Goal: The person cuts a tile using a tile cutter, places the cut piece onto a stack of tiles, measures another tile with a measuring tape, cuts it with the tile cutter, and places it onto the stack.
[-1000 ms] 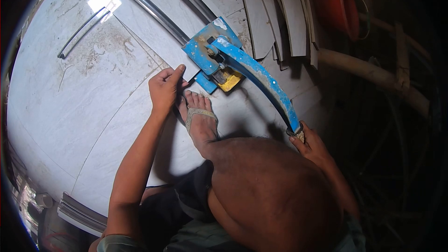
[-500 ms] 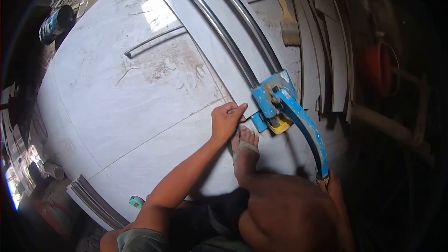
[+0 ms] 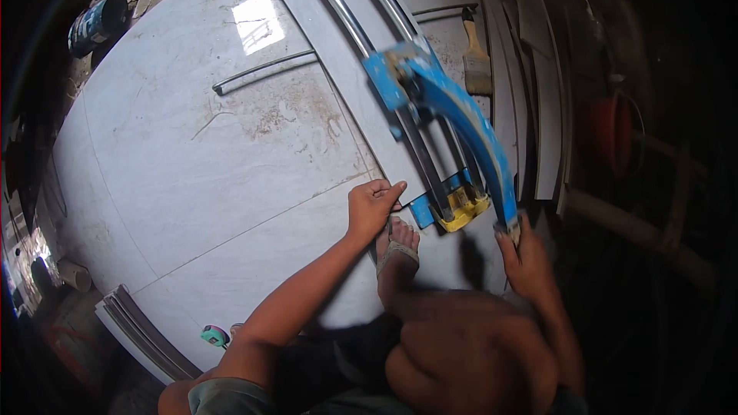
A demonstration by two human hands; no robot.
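A manual tile cutter (image 3: 461, 214) with twin steel rails, a blue sliding carriage (image 3: 387, 81) and a yellow end piece lies over a long pale tile (image 3: 352, 100). My right hand (image 3: 526, 257) is closed round the end of the cutter's blue curved handle (image 3: 492, 150). At the tile's near left corner, my left hand (image 3: 373, 207) has its fingers curled and thumb pressed on the edge, beside the blue base. What the fingertips touch underneath is partly hidden. My sandalled foot (image 3: 400, 238) rests just behind that corner.
A paintbrush (image 3: 477, 69) and cut tile strips (image 3: 546, 123) lie to the right, near a red bucket (image 3: 607, 134). A dark bar (image 3: 261, 71) sticks out left of the cutter. A green tape measure (image 3: 215, 335), stacked strips (image 3: 146, 334) and a dark can (image 3: 98, 24) are at left.
The blue carriage has slid forward along the rails, away from me. My right hand has moved forward and up with the handle. The left hand stays at the tile's corner.
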